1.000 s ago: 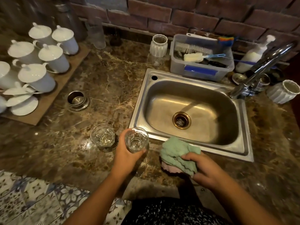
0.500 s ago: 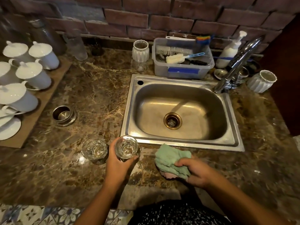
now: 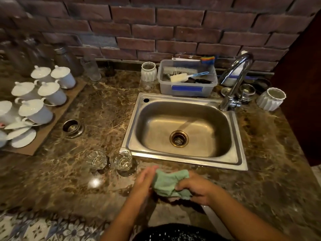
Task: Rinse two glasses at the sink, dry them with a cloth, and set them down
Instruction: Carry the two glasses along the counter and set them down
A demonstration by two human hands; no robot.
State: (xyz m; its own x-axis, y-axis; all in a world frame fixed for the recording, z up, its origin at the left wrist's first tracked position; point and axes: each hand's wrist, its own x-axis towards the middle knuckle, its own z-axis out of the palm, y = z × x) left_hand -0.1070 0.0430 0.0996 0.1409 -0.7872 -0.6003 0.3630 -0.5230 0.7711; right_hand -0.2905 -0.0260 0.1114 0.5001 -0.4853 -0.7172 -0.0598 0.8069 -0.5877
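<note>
Set upright on the counter (image 3: 52,180) by the sink's (image 3: 241,145) near-left corner: left glass (image 3: 96,160) and right glass (image 3: 123,160), task apparently done. Bunched in the curled right hand (image 3: 196,188), pressed by the flat left hand (image 3: 145,182): cloth (image 3: 169,184).

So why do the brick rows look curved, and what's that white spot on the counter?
Head view: the wide-angle lens bows the brick wall; the white spot is light glaring off the polished countertop; the jars at back left are blurred.
</note>
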